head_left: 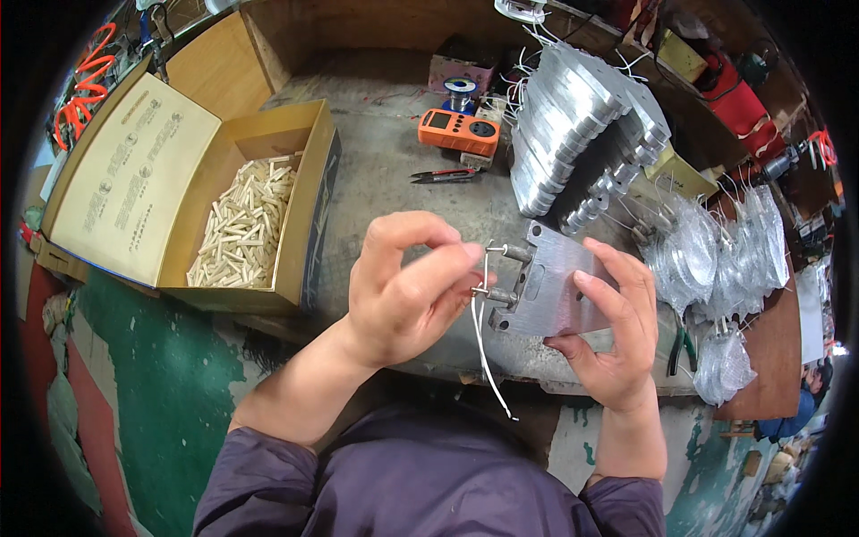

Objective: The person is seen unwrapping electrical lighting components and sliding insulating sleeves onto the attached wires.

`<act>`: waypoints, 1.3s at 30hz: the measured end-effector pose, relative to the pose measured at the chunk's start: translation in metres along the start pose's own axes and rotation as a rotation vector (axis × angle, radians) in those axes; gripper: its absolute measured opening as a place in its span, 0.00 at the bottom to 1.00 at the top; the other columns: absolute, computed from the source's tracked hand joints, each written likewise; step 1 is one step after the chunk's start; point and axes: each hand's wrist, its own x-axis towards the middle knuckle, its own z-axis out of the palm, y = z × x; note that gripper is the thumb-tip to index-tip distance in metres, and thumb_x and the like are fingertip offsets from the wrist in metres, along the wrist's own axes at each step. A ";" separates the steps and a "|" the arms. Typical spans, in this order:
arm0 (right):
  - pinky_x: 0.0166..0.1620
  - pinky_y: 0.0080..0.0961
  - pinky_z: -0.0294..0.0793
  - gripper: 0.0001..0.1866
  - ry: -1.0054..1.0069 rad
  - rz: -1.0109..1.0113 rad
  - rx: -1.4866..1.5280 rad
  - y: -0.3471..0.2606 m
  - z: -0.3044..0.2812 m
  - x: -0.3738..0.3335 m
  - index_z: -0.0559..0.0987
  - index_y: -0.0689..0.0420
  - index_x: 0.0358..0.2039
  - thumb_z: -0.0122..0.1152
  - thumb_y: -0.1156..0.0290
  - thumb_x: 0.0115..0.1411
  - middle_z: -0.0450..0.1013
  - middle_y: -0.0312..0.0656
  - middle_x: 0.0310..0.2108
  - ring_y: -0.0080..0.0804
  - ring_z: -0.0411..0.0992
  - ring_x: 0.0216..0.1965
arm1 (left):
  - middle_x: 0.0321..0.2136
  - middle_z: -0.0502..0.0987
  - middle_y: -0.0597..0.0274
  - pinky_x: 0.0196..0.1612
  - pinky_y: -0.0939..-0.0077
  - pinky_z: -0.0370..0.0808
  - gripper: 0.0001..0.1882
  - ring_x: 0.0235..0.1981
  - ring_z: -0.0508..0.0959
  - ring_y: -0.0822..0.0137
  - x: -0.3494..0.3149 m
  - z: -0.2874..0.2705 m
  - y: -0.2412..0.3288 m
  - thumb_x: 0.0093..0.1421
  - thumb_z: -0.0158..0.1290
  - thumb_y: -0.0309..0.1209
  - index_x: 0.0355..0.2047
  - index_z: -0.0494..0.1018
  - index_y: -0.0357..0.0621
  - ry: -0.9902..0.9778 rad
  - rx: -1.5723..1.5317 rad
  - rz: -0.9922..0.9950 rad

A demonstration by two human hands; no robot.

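My right hand (619, 327) grips a flat silver metal block (559, 285) by its right side, fingers on top and thumb below. Two metal rods (503, 294) with thin terminals stick out from the block's left edge. White wires (484, 353) run across these terminals and hang down over the table's front edge. My left hand (403, 282) is closed in a pinch at the terminals, its fingertips on the wire; the exact hold is partly hidden by the fingers.
At left stands an opened cardboard box (309, 192) of small cream tubes (246, 224). Farther back lie an orange meter (458, 132), a solder spool (460, 92) and pens (445, 176). Stacked metal blocks (573, 116), bubble-wrapped parts (684, 259) and green-handled pliers (682, 347) are at right.
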 end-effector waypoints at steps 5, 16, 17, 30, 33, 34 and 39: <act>0.46 0.38 0.71 0.30 -0.011 0.083 0.109 -0.011 0.009 -0.010 0.76 0.59 0.45 0.72 0.56 0.44 0.70 0.54 0.51 0.50 0.70 0.46 | 0.40 0.64 0.54 0.30 0.81 0.74 0.13 0.30 0.73 0.68 -0.006 -0.002 0.003 0.53 0.60 0.18 0.39 0.73 0.42 -0.019 -0.079 -0.021; 0.52 0.30 0.67 0.30 -0.066 0.674 0.982 -0.025 0.036 -0.048 0.72 0.65 0.52 0.66 0.56 0.56 0.71 0.47 0.49 0.33 0.68 0.51 | 0.34 0.68 0.58 0.30 0.80 0.69 0.08 0.32 0.71 0.68 -0.020 -0.010 0.007 0.54 0.60 0.21 0.36 0.77 0.41 -0.105 -0.118 -0.078; 0.52 0.28 0.67 0.30 -0.117 0.787 1.110 -0.026 0.039 -0.055 0.71 0.65 0.53 0.61 0.53 0.59 0.71 0.46 0.49 0.30 0.67 0.52 | 0.33 0.68 0.58 0.31 0.81 0.69 0.08 0.32 0.71 0.68 -0.023 -0.011 0.009 0.54 0.60 0.21 0.35 0.77 0.40 -0.101 -0.165 -0.195; 0.31 0.22 0.74 0.37 -0.400 1.019 1.409 -0.032 0.046 -0.056 0.69 0.68 0.51 0.40 0.40 0.65 0.76 0.49 0.34 0.29 0.76 0.31 | 0.26 0.71 0.66 0.34 0.82 0.68 0.06 0.27 0.69 0.77 -0.045 -0.015 0.005 0.63 0.51 0.29 0.31 0.70 0.41 -0.094 -1.107 -1.238; 0.28 0.25 0.75 0.32 -0.443 1.072 1.376 -0.026 0.043 -0.061 0.71 0.67 0.44 0.45 0.44 0.65 0.76 0.49 0.33 0.32 0.77 0.27 | 0.26 0.71 0.67 0.32 0.81 0.68 0.06 0.26 0.69 0.77 -0.054 -0.016 0.005 0.63 0.51 0.30 0.31 0.70 0.42 -0.106 -1.138 -1.292; 0.28 0.25 0.75 0.32 -0.446 1.082 1.381 -0.024 0.043 -0.060 0.71 0.67 0.44 0.45 0.44 0.65 0.76 0.49 0.33 0.32 0.77 0.27 | 0.26 0.71 0.67 0.32 0.81 0.68 0.06 0.25 0.69 0.77 -0.057 -0.016 0.005 0.63 0.51 0.30 0.31 0.70 0.42 -0.118 -1.177 -1.331; 0.34 0.18 0.69 0.20 -0.449 0.957 1.040 -0.009 0.048 -0.071 0.76 0.64 0.35 0.54 0.56 0.65 0.76 0.41 0.30 0.21 0.72 0.32 | 0.26 0.72 0.66 0.32 0.82 0.69 0.06 0.26 0.71 0.77 -0.066 -0.019 0.006 0.64 0.51 0.30 0.32 0.70 0.41 -0.129 -1.146 -1.337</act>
